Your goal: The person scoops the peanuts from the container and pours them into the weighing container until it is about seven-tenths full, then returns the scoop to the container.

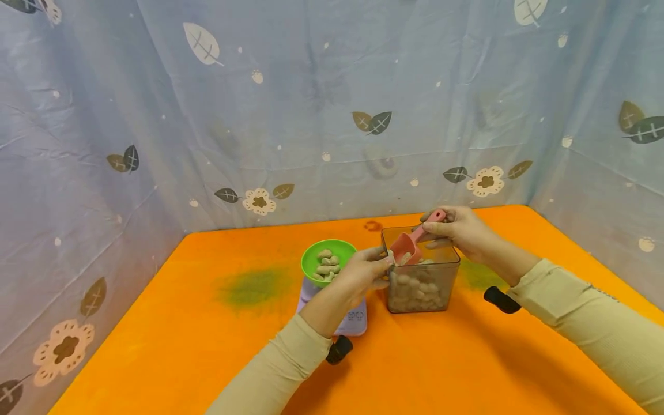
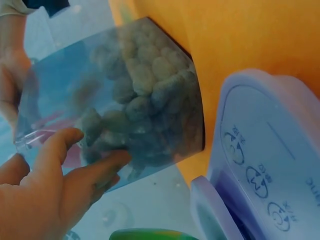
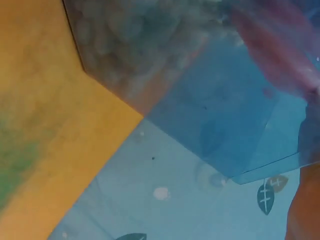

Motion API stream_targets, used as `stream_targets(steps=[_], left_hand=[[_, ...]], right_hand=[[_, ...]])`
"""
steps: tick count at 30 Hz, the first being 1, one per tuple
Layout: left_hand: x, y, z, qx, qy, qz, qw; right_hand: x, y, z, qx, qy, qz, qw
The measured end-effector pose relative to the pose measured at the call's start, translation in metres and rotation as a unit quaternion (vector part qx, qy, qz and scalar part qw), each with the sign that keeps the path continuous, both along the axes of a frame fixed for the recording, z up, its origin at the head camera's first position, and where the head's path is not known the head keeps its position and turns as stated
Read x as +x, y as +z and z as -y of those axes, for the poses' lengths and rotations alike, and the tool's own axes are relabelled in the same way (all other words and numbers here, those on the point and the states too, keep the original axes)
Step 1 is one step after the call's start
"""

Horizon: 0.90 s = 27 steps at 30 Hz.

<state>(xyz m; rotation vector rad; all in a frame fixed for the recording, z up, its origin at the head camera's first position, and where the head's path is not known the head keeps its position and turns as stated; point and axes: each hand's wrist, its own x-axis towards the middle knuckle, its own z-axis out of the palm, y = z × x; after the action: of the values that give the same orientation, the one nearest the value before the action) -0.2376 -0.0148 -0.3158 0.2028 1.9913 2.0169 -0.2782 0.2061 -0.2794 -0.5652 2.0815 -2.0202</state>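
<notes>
A clear grey-brown plastic container [image 1: 424, 288] stands on the table, partly filled with unshelled peanuts [image 2: 145, 85]. My left hand [image 1: 363, 271] grips its left side near the rim, fingers against the outer wall in the left wrist view. In my right hand [image 1: 456, 227] is the handle of a pink scoop [image 1: 407, 248], its bowl tilted down inside the container's mouth with some peanut showing in it. The right wrist view shows the scoop [image 3: 275, 50] blurred through the wall. Left of the container, a green bowl [image 1: 309, 257] holds several peanuts on a lilac kitchen scale [image 1: 353, 329].
An orange cloth [image 1: 207, 346] with green patches covers the table. Pale blue curtains [image 1: 311, 115] printed with leaves and flowers close off the back and sides. The scale stands close beside the container, under my left forearm. Black wrist-worn pieces [image 1: 502, 300] hang below both wrists.
</notes>
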Motion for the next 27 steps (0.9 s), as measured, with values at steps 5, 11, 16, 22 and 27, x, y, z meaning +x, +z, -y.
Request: stream_targets(steps=[5, 11, 16, 22, 27], left_hand=[[0.001, -0.001, 0.000, -0.002, -0.010, 0.003, 0.9999], [0.001, 0.000, 0.001, 0.000, -0.008, 0.003, 1.0000], [0.002, -0.001, 0.004, 0.008, -0.002, 0.003, 1.0000], [0.007, 0.003, 0.017, 0.003, 0.003, -0.009, 0.9999], [0.011, 0.009, 0.034, 0.024, 0.011, -0.027, 0.9993]], right_hand=[[0.003, -0.001, -0.006, -0.038, 0.000, 0.060, 0.997], [0.001, -0.001, -0.010, -0.096, -0.013, 0.086, 0.992], [-0.004, -0.004, -0.019, -0.173, -0.009, 0.130, 0.976], [-0.007, -0.011, -0.031, -0.258, 0.039, 0.154, 0.953], [-0.006, -0.015, -0.041, -0.310, 0.072, 0.161, 0.934]])
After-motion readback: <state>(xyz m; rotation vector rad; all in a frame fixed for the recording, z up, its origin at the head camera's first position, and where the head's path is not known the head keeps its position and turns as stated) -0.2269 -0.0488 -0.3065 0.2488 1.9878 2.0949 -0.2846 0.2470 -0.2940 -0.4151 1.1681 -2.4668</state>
